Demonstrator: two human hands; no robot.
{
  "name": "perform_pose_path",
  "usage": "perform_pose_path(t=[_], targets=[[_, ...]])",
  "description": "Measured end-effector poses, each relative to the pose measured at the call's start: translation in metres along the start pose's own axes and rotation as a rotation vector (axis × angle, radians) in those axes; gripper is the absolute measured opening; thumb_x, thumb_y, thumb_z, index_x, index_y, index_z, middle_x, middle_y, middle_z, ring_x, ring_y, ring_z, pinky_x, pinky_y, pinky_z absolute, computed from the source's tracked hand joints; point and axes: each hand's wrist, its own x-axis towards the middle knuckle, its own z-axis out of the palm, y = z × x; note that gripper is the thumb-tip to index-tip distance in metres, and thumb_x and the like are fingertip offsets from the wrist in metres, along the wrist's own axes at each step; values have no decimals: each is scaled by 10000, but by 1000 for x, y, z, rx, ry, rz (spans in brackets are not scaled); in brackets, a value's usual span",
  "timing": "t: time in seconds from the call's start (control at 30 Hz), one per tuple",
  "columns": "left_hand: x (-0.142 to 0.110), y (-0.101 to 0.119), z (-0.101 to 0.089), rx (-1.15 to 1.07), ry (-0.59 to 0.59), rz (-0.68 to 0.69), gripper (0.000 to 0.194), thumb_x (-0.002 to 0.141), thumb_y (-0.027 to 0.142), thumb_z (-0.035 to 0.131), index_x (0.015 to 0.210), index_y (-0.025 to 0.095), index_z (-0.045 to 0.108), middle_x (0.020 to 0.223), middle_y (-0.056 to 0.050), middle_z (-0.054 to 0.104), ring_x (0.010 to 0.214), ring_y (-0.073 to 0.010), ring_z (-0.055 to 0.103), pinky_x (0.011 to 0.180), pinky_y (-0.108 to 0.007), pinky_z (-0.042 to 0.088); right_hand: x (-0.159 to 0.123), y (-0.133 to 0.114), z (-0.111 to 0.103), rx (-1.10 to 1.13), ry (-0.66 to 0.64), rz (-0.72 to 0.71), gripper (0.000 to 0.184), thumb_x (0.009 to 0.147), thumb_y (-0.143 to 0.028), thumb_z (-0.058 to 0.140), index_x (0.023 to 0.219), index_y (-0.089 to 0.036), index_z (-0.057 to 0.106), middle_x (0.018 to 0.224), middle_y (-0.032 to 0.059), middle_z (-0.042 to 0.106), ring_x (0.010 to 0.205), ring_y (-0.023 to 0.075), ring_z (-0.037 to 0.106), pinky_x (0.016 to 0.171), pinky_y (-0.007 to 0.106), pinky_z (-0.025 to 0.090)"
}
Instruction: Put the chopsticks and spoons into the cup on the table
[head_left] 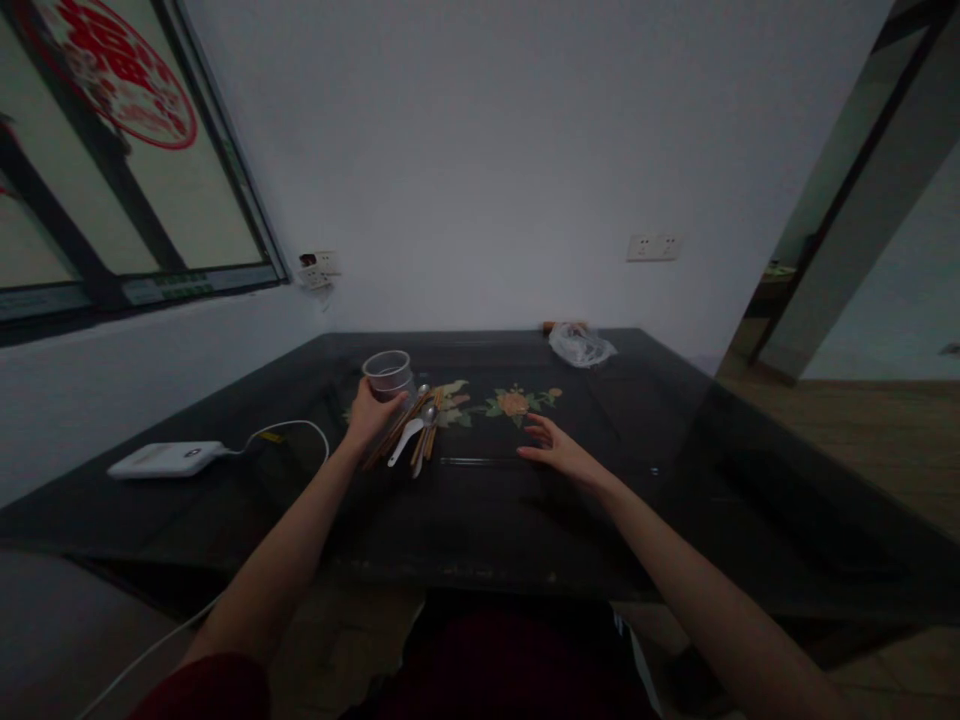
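My left hand is closed around a clear, round plastic container at the left of the dark table. Just right of that hand lies a loose pile: several wooden chopsticks, a white spoon and metal spoons. Part of the pile is hidden behind the hand and container. My right hand hovers over or rests near the tabletop, fingers apart and holding nothing. It is nearest to the printed orange flower on the table surface.
A crumpled clear plastic bag lies at the table's back edge by the wall. At the left sits a white power bank with a white cable trailing across the table. Wall sockets are above the table.
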Motion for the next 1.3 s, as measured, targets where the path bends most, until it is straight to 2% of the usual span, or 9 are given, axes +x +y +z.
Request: perform_pose_path(t=[0.13,0.27,0.47,0.6,0.77,1.0,1.17,1.3], targets=[[13,-40,-31,204,107,-213,746,604,403,756,1201,141,392,1258,-190,539,1157,-314,533,938,-416,445,2,5,-1,-70,0,-7,715,621,-334,781,1254,-216,471,1241,131,544,1178,234,522,1051,452,338],[19,-51,-38,247,90,-282,779,588,416,759,1194,119,370,1258,-225,524,1165,-331,524,945,-428,434,3,5,-3,-109,-4,-40,628,647,-308,761,1212,-217,500,1210,118,567,1149,221,543,1049,448,343],[16,-54,-29,235,58,-236,768,571,373,769,1177,123,371,1251,-213,524,1160,-298,533,941,-389,443,1,2,-3,-210,-36,-103,466,677,-282,731,1111,-215,577,1150,95,603,1108,231,562,1001,434,399],[14,-56,-24,243,37,-242,772,579,380,767,1183,114,367,1240,-222,531,1163,-304,531,934,-394,449,-2,-2,-3,-425,-46,-182,328,681,-236,714,998,-200,636,1071,79,624,1027,230,582,941,417,438],[14,-60,-22,208,28,-245,760,585,388,767,1182,139,366,1273,-214,516,1176,-303,521,951,-401,429,-7,-7,0,-610,-65,-265,294,660,-166,718,944,-192,652,1035,77,619,992,226,581,924,407,431],[19,-68,-19,171,38,-205,835,575,352,771,1242,151,311,1299,-200,492,1195,-261,510,974,-349,414,-7,-8,0,-623,-109,-283,295,649,-166,727,936,-196,660,1035,73,618,998,226,577,919,393,426],[21,-74,-18,126,49,-142,969,553,315,790,1319,154,220,1339,-205,444,1234,-246,474,1009,-336,387,-8,-11,0,-629,-119,-274,273,656,-165,722,922,-194,666,1040,79,618,994,230,582,906,386,433],[22,-77,-17,100,57,-104,997,558,288,791,1338,173,181,1352,-189,428,1243,-235,462,1031,-352,368,-8,-11,0,-653,-134,-287,274,665,-165,719,932,-184,662,1047,84,615,1006,231,578,908,381,432]])
